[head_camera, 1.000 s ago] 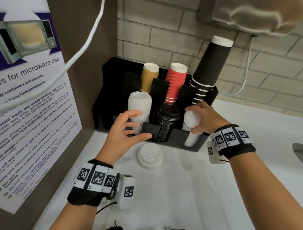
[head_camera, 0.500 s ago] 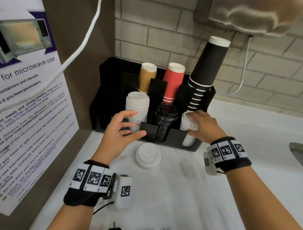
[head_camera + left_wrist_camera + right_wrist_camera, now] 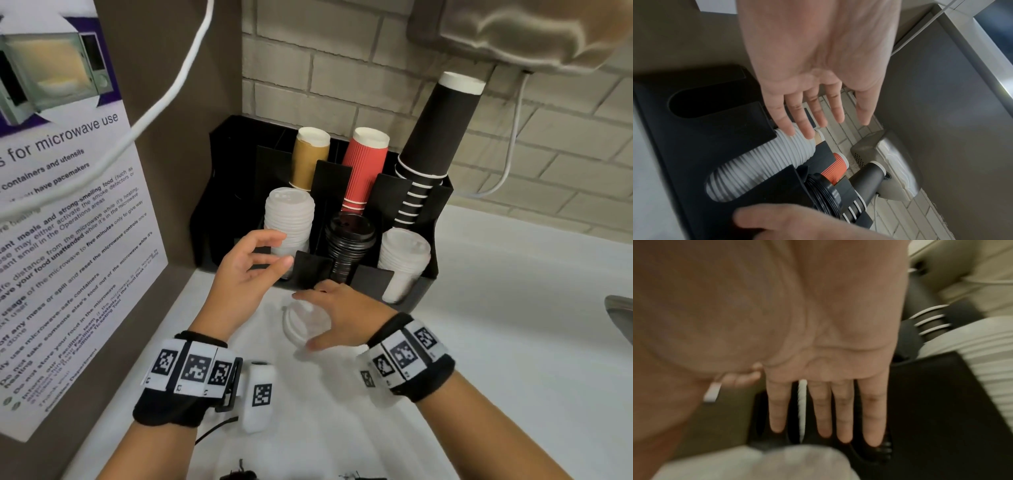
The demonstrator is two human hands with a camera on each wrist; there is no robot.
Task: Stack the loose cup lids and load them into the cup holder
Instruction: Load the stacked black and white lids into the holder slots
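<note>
One loose white lid (image 3: 297, 335) lies on the counter in front of the black cup holder (image 3: 310, 270). My right hand (image 3: 304, 319) spreads over it, fingers straight and thumb at its near edge; the right wrist view shows the straight fingers (image 3: 840, 418) and the blurred lid (image 3: 756, 464) below. My left hand (image 3: 282, 250) hovers open beside the tall white lid stack (image 3: 289, 219) in the holder's left slot, holding nothing. A black lid stack (image 3: 349, 240) fills the middle slot and a white lid stack (image 3: 404, 257) the right one. The left wrist view shows the left hand's fingers (image 3: 799, 125) just above the left stack (image 3: 764, 164).
Brown cups (image 3: 310, 157), red cups (image 3: 364, 168) and a tall leaning stack of black cups (image 3: 438, 130) stand in the holder's back row. A poster wall (image 3: 68, 222) closes the left side. A sink edge (image 3: 620, 315) lies at the far right, and a wall unit (image 3: 513, 31) hangs above.
My right hand left the white lid stack in the holder's right slot and moved down and left over the loose lid. My left hand stayed by the left stack.
</note>
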